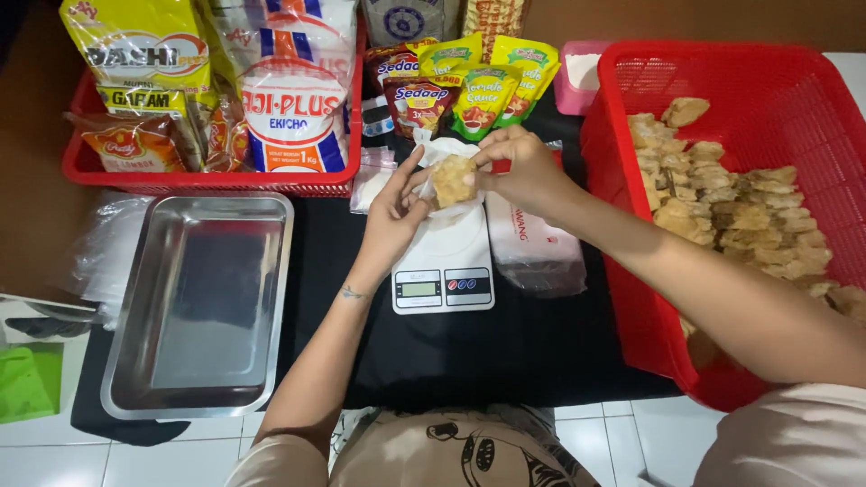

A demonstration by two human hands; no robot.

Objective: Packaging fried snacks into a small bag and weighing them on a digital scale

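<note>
Both hands meet above the white kitchen scale [444, 261] at the centre of the black cloth [469, 352]: the left hand [393, 209] cups a small clear plastic bag [442, 153] from nine o'clock, fingers curled narrow around it, while the right hand [526, 168] pinches one golden fried snack piece [452, 179] at the bag's mouth, thumb and fingertips closed on it. Whether the piece already sits inside the bag is hard to make out. Open room lies at six o'clock, where bare cloth runs to the table edge, and at nine o'clock one steel tray [200, 302] stands with its floor bare. At three o'clock one large red basket [776, 99] holds a heap of the same fried pieces, too many and too overlapped to count; its right side is cut off by the frame and the right forearm covers its near wall. At eleven o'clock a second, shallower red basket [207, 176] carries large seasoning bags, their tops cropped. At twelve o'clock stand about five small sauce pouches [469, 86], partly hidden behind the hands. A filled clear bag [534, 248] lies touching the scale's right edge.
</note>
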